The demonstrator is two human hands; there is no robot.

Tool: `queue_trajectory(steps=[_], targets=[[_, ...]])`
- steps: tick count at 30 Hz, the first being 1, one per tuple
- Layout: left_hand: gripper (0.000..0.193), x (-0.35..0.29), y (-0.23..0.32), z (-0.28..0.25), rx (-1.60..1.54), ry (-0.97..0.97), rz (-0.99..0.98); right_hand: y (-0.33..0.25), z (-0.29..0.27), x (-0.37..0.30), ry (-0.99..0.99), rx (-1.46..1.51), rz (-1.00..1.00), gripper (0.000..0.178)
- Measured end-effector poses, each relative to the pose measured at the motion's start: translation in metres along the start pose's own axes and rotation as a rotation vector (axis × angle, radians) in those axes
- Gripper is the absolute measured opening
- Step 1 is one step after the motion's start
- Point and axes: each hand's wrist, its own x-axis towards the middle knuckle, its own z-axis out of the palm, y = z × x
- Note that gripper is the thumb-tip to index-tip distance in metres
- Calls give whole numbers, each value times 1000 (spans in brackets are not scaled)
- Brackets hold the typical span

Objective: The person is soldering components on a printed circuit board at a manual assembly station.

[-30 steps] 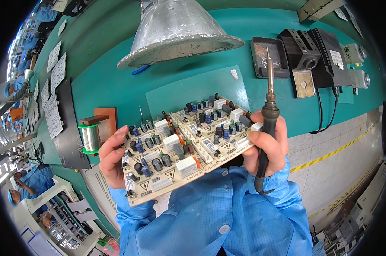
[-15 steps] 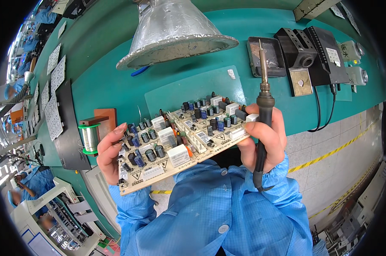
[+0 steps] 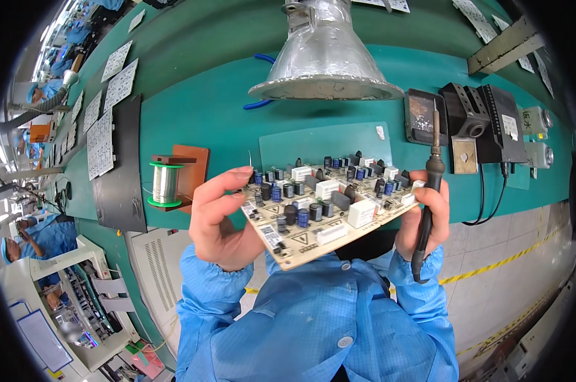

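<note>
Up in front of my chest I hold a pale circuit board [image 3: 339,223], tilted, its component side showing. It is crowded with dark and blue capacitors, white blocks and connectors. My left hand [image 3: 221,223] grips its left end, fingertips on the far corner, the palm partly behind the board. At the right end my right hand [image 3: 439,216] pinches the board's edge and also holds a soldering iron [image 3: 433,167]. The iron's black handle runs across the fingers, and its metal tip points up, away from the board. The underside of the board is hidden.
A green-rimmed solder wire spool [image 3: 165,183] stands on a brown holder at left. Beyond the board are a translucent mat [image 3: 326,141], a metal hood [image 3: 326,63] and blue-handled pliers. At right sit a dark tray [image 3: 421,130], an iron stand [image 3: 464,108], a black soldering station and bottles.
The view has shifted, so the bench things appear farther right. The board has tilted and turned, its far half now foreshortened. Both hands keep their hold, and the iron stays in my right.
</note>
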Motion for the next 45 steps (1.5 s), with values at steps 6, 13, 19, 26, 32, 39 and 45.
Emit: queue_trajectory(steps=[6, 13, 19, 26, 32, 39, 45], targets=[[39, 4, 6, 8, 2, 58, 55, 4, -4, -7, 0, -3, 7, 20], [39, 9, 15, 8, 33, 27, 72, 7, -4, -11, 42, 34, 14, 23], [41, 13, 20, 8, 19, -11, 94, 12, -6, -16, 53, 62, 20, 26], [45, 15, 24, 11, -8, -25, 96, 17, -9, -23, 27, 78, 59, 24], [59, 14, 28, 19, -83, 37, 97, 25, -9, -30, 101, 190, 102, 27], [61, 15, 30, 31, -141, 133, 129, 34, -11, -37, 107, 189, 133, 28], [61, 19, 29, 35, -161, 145, 169, 37, -15, -38, 96, 253, 165, 20]])
